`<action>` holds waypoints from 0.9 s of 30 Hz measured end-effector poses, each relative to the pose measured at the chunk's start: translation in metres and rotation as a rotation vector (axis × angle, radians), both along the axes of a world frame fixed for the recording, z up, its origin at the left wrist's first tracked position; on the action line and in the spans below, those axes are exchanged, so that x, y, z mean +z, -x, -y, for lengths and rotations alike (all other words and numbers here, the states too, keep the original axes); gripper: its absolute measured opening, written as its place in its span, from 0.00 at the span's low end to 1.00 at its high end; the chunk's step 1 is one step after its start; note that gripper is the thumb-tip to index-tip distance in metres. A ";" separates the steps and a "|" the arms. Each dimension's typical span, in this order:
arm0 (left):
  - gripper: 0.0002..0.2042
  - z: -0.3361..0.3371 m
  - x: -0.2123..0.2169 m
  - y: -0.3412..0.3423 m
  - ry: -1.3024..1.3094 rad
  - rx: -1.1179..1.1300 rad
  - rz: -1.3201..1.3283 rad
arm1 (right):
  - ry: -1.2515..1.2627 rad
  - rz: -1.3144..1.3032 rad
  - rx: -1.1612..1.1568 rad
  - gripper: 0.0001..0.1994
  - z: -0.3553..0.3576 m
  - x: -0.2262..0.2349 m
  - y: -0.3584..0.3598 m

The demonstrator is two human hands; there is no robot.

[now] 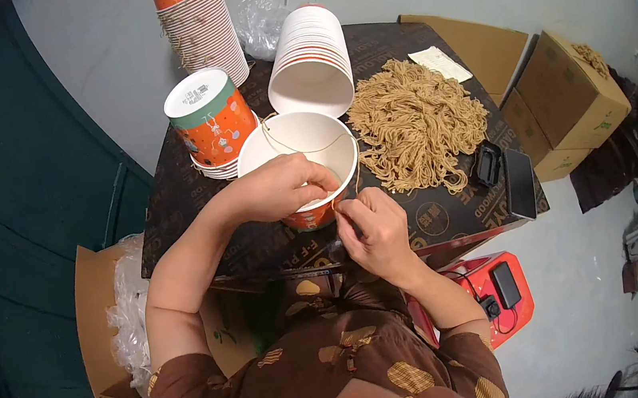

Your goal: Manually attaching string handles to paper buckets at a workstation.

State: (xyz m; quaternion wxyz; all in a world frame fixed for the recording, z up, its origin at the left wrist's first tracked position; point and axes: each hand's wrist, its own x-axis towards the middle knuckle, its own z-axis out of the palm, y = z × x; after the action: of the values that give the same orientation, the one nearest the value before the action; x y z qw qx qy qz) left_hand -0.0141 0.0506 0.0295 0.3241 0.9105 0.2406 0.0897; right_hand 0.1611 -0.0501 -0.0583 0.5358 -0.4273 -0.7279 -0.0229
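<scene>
A white-lined paper bucket (pixel 253 159) with an orange outside stands upright at the table's near edge. A thin tan cord (pixel 321 150) crosses its mouth as a handle, from the far rim to the right side. My left hand (pixel 289 185) reaches over the near rim, fingers curled together against the inner wall; what they hold is hidden. Outside the bucket, below its right rim, my right hand (pixel 378 227) is closed in a pinch on the cord's end. A large heap of tan cords (pixel 418 125) lies to the right of the bucket.
Behind stand a tall bucket stack (pixel 205 41), a stack lying on its side (pixel 309 63) and upturned orange buckets (pixel 212 124). A black phone-like stand (pixel 506 178) sits at the table's right corner. Cardboard boxes (pixel 563 94) and a red stool (pixel 524 317) flank the table.
</scene>
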 end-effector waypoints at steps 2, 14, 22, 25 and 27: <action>0.14 0.000 0.001 0.000 0.023 -0.010 0.001 | 0.001 0.003 -0.006 0.07 0.000 0.000 0.000; 0.13 -0.004 -0.001 -0.004 0.082 0.018 -0.039 | 0.002 -0.019 -0.039 0.06 -0.002 -0.003 -0.002; 0.12 -0.005 -0.001 -0.003 0.069 0.037 -0.032 | 0.007 -0.037 -0.043 0.07 -0.001 -0.005 -0.002; 0.12 -0.005 -0.001 -0.003 0.071 0.031 -0.028 | 0.001 -0.042 -0.035 0.07 -0.002 -0.006 -0.003; 0.12 -0.005 -0.001 -0.004 0.081 0.029 -0.038 | 0.009 -0.031 -0.040 0.07 -0.003 -0.007 -0.004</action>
State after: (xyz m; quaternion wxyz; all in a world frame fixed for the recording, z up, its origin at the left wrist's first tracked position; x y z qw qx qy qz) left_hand -0.0103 0.0559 0.0284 0.3547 0.8946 0.2634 0.0674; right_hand 0.1650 -0.0470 -0.0651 0.5445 -0.4445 -0.7109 -0.0235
